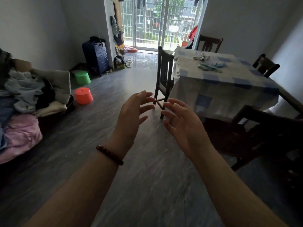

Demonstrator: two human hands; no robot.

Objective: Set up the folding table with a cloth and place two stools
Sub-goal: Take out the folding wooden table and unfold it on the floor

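Both bare hands reach out over the grey wood-grain floor (147, 185) and hold nothing. The left hand (131, 112) has its fingers spread and lightly bent, palm turned inward, with a dark red beaded bracelet (109, 155) on its wrist. The right hand (182, 126) mirrors it, fingers apart and relaxed, and the two hands stay apart with a narrow gap between their fingertips. Taking the hands as the dial's centre, the round orange plastic stool (83, 95) stands on the floor at about ten o'clock. The round green plastic stool (82, 77) sits beyond it on the same bearing, near a dark blue hard-shell suitcase (95, 57) against the wall. At about two o'clock stands the cloth-draped table (221, 89), its cover checked in blue and white and hanging down the near side. Pale crumpled rags (210, 66) lie on top. A dark slatted wooden chair (164, 71) stands at twelve o'clock, against the table's left edge. A heap of mixed clothes (24, 95) lies at nine o'clock. The barred balcony door (157, 22) is far off at twelve.
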